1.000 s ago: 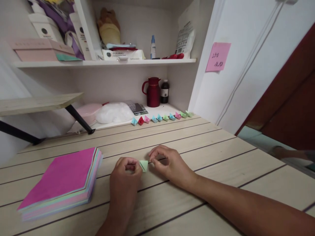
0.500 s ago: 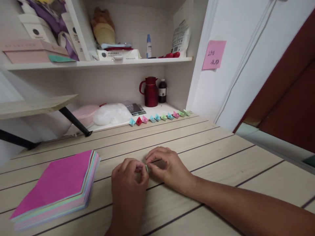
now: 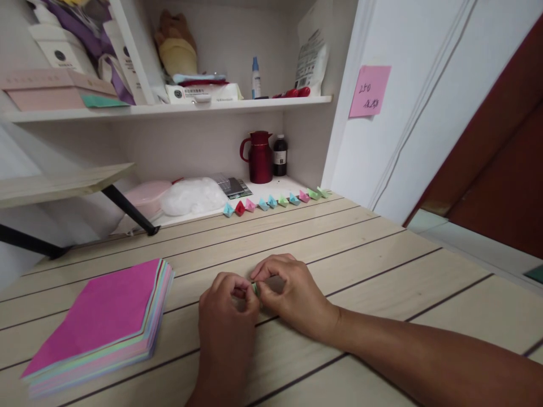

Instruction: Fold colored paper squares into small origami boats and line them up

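Observation:
Between my fingertips is a small folded piece of green paper [image 3: 255, 288], mostly hidden by the fingers. My left hand [image 3: 229, 308] pinches it from the left, thumb and forefinger closed. From the right, my right hand [image 3: 292, 288] pinches the same piece with thumb and fingers curled. Both hands are just above the middle of the wooden tabletop [image 3: 369, 282]. Along the table's back edge stands a row of small folded paper boats [image 3: 272, 201] in blue, red, pink and green. A thick stack of coloured square paper [image 3: 102, 316], magenta on top, lies left of my hands.
Behind the table, a white shelf [image 3: 203, 107] holds boxes and bottles. Below it stand a dark red jug [image 3: 259, 158] and a dark bottle [image 3: 280, 155], with a white plastic bag [image 3: 193, 196] further left. A small raised stand [image 3: 63, 183] has black legs at the left.
My left hand has shifted slightly to the right, and slightly more of the green paper shows between the fingers. Both hands keep their pinch. The view has moved a little.

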Motion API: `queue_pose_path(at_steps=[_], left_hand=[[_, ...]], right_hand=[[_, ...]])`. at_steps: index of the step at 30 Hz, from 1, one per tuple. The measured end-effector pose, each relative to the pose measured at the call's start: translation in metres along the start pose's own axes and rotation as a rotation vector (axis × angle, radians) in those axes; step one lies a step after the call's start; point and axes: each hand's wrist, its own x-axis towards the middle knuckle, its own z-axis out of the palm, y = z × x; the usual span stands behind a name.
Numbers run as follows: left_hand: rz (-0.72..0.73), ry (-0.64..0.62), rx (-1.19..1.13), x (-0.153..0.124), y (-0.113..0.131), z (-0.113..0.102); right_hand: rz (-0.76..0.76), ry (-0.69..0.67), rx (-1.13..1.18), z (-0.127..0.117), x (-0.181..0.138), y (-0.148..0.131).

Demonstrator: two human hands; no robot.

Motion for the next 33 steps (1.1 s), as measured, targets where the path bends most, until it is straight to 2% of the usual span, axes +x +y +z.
queue_pose_path(at_steps=[10, 17, 23, 28, 33], left_hand=[[-0.087, 0.02, -0.028, 0.003, -0.004, -0.003], [-0.173, 0.021, -0.032, 0.005, -0.01, -0.005], [-0.13, 0.04, -0.004, 0.005, -0.012, -0.004], [-0.058, 0.038, 0.03, 0.003, -0.009, -0.003], [-0.014, 0.0, 0.045, 0.0, -0.001, -0.003]], right_hand=[[0.086, -0.001, 0.173, -0.002, 0.006, 0.005], [0.04, -0.182, 0.356, -0.004, 0.005, 0.007], [0.069, -0.135, 0.267, -0.005, 0.005, 0.01], [-0.035, -0.217, 0.039, 0.001, 0.002, 0.015], [-0.038, -0.177, -0.065, 0.004, 0.0, 0.01]])
